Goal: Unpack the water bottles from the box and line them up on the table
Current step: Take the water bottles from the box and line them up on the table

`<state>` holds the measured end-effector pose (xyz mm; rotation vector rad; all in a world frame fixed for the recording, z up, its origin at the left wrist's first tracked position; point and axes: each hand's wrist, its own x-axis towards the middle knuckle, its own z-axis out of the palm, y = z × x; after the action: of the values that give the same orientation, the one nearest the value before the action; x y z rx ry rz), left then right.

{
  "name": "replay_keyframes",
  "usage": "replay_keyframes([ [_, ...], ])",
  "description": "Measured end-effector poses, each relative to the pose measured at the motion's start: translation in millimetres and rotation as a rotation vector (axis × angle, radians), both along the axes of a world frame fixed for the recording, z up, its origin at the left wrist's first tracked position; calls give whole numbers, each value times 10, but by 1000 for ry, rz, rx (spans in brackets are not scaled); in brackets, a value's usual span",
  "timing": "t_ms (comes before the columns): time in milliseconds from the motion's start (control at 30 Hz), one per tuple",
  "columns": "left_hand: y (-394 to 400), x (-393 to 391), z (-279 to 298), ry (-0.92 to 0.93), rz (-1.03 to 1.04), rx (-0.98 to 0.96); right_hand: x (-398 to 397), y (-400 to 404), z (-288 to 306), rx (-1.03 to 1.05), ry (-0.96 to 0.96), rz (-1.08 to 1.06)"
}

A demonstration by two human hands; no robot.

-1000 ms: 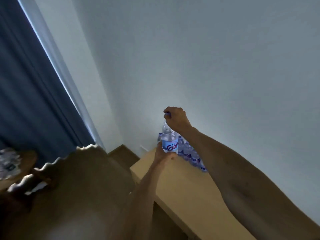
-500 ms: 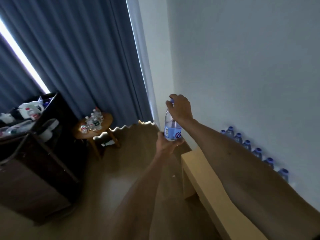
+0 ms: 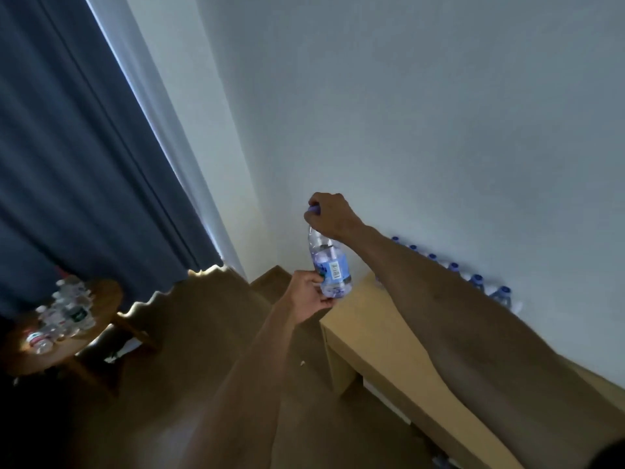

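Observation:
I hold one clear water bottle [image 3: 329, 265] with a blue label upright in the air, just off the left end of the light wooden table [image 3: 378, 330]. My right hand [image 3: 329, 214] grips its purple cap from above. My left hand [image 3: 309, 292] holds its base from below. A row of several blue-capped bottles [image 3: 477, 280] stands on the table along the white wall, partly hidden behind my right forearm. No box is in view.
A small round wooden side table [image 3: 101, 299] at the left carries several small bottles [image 3: 64, 313]. A dark blue curtain [image 3: 74, 164] hangs behind it. Brown wooden floor [image 3: 203, 333] lies between the two tables.
The view has swung back towards the wall. The bottle has turned in my hands, its barcode now facing me, and it sits closer to the table's left end.

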<state>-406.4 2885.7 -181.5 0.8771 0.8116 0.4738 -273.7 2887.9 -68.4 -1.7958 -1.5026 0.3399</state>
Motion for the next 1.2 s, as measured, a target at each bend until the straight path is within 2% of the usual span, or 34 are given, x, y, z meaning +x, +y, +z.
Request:
replay_keyframes([
  [100,129,209,57,-48,-149,37,118,32,-67,72,-56,-157],
  [233,257,532,-28,44,-261,132,398,21,-190,41,-213,-356],
  [400,495,965,-242,219,-321,341,905,60,-331,-145,-76,-612],
  [533,669,1208,-439,291,-357,334,1349,143,-561,-221,90,-749],
  [700,1038,1465,-583,409,-504,282,1744,650,-854,-324,117,-633],
  [933,1424,2000,-879,476,-464,292,2164,1147,-1046,-438,-50,-366],
  [1067,1258,2365,-1088,436,-454,352,2507,1098,-1236,-572,-114,-368],
  [1200,1017,2622,-1444,402,-395,300,2795,887,-1476,-757,-156,-426],
])
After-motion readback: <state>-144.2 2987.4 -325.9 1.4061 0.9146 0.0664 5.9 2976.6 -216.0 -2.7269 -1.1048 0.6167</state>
